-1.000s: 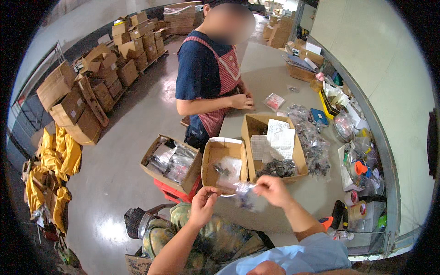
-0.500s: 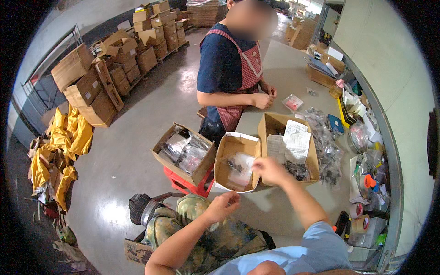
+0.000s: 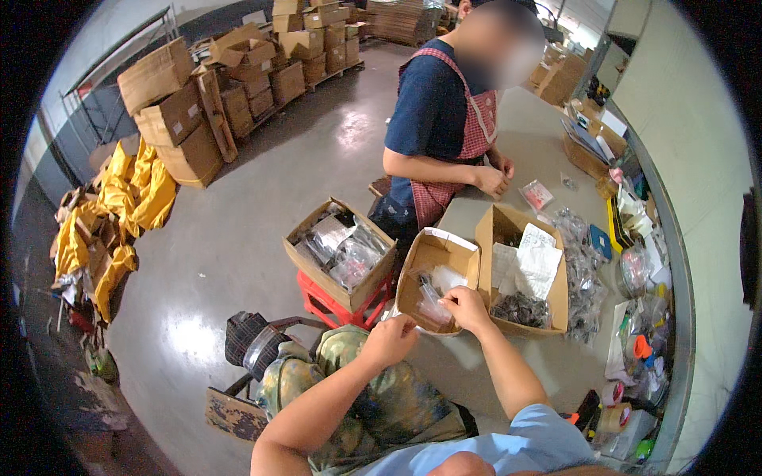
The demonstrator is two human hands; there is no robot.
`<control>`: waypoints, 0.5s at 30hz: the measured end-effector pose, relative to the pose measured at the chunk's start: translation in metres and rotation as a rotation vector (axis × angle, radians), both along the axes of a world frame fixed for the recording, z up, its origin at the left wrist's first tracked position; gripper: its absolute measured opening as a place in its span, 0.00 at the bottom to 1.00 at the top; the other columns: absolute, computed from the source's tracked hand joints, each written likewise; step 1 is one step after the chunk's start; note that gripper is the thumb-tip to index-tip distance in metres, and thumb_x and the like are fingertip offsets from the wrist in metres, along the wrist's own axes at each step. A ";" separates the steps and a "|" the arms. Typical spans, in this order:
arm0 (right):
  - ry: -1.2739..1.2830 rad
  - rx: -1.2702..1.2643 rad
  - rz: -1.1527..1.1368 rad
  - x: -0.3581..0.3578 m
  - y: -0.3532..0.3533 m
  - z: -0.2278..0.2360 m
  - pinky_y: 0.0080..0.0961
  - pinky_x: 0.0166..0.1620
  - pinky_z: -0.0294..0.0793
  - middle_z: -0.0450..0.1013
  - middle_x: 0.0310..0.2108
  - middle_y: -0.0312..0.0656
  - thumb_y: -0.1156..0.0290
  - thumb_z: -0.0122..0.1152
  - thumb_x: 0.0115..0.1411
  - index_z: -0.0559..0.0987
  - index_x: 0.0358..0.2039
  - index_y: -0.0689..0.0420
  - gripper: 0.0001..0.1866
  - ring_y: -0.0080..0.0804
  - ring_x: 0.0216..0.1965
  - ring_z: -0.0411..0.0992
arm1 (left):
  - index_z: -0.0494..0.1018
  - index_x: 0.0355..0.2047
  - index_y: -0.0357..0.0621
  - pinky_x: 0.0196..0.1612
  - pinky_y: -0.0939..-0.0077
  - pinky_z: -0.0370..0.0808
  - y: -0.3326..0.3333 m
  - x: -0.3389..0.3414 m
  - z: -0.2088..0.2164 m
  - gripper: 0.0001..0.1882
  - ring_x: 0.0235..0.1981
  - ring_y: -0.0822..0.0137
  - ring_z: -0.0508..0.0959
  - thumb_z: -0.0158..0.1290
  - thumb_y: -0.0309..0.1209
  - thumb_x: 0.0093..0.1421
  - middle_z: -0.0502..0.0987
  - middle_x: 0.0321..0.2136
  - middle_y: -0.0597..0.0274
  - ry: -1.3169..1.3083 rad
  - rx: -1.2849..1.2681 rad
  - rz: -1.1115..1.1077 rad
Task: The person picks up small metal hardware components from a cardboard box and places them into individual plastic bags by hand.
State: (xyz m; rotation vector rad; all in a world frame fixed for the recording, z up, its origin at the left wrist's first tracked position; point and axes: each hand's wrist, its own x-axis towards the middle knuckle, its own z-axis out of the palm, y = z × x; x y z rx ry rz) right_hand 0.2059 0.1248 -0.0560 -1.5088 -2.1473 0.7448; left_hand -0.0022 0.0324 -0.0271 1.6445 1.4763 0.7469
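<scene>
My right hand [image 3: 468, 309] reaches over the near right side of an open cardboard box [image 3: 407, 279] with a white rim. Its thumb and fingers pinch a clear plastic bag [image 3: 432, 304], which looks tilted up inside that box. Another clear bag [image 3: 449, 278] and a small dark piece lie beside it. Just outside the box's near left corner is my left hand [image 3: 391, 341], its fingers curled together above my camouflage-clad leg; anything between them is hidden.
Left of this box, a carton of filled bags [image 3: 341, 246] rests on a red stool [image 3: 337, 303]. On its right stands a carton with dark parts and paper sheets [image 3: 536, 263]. Bagged parts [image 3: 583, 293] cover the table beyond. Across the corner stands a co-worker [image 3: 444, 119] in a checked apron.
The view has shifted, moving the scene rightward. My right hand has come down to the clear bag, which now tilts up. My left hand has moved closer to the box's near edge.
</scene>
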 end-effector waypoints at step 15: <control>0.244 0.254 0.156 -0.032 -0.076 0.067 0.32 0.51 0.64 0.66 0.47 0.46 0.80 0.63 0.43 0.70 0.43 0.56 0.23 0.39 0.50 0.64 | 0.73 0.34 0.41 0.34 0.59 0.72 -0.007 0.006 0.016 0.08 0.33 0.46 0.75 0.51 0.30 0.55 0.75 0.30 0.47 0.103 0.098 0.074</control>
